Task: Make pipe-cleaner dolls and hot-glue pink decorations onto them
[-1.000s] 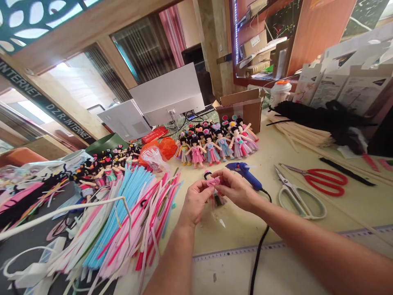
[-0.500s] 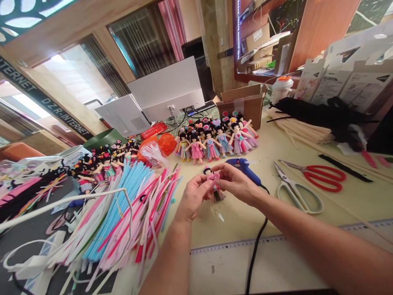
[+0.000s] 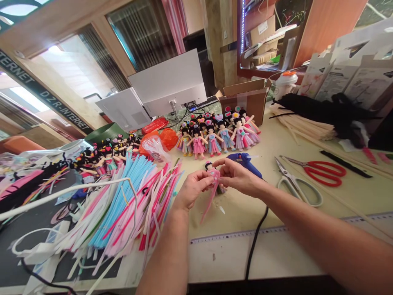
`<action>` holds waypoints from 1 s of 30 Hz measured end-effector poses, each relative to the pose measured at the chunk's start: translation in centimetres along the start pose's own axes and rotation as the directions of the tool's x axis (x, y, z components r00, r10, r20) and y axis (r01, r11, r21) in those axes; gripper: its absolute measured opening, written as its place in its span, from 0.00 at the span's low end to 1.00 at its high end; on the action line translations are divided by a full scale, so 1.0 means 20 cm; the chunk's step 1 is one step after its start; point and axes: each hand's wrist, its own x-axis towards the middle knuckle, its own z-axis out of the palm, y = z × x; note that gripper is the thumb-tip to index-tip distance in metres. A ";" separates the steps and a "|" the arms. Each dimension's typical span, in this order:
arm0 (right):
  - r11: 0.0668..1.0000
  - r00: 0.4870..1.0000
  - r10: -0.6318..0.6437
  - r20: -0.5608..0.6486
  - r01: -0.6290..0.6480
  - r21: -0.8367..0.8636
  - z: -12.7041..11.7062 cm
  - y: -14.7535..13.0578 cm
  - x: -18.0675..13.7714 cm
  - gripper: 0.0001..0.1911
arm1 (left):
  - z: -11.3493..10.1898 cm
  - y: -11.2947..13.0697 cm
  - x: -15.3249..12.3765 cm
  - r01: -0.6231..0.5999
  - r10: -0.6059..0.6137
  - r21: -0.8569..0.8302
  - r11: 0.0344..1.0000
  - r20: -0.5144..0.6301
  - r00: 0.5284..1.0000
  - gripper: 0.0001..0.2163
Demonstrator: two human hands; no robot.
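Observation:
My left hand (image 3: 192, 189) and my right hand (image 3: 238, 177) meet over the table's middle, both pinched on a small pink doll (image 3: 212, 174) with a black-haired head. A pink strip (image 3: 208, 203) hangs down from the doll towards the table. A blue glue gun (image 3: 245, 161) lies just behind my right hand, its black cord (image 3: 254, 241) running to the front edge. Left of my left hand lies a heap of pink, blue and white strips (image 3: 123, 209).
Finished dolls (image 3: 215, 133) stand in a group behind the hands, more dolls (image 3: 104, 157) lie at the left. White-handled scissors (image 3: 296, 188) and red-handled scissors (image 3: 319, 170) rest at the right. A cardboard box (image 3: 245, 100), monitors (image 3: 168, 84) and black fibre (image 3: 331, 108) line the back.
A long pink strip now hangs down from the doll between my hands; before it was folded small at my fingertips. The hands have shifted slightly up in view.

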 end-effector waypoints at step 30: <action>0.330 0.874 0.129 -0.469 -0.484 -0.811 -0.41 -0.17 -0.12 0.17 | -0.07 -0.01 0.03 -0.063 0.031 -0.284 0.957 -0.117 0.993 0.14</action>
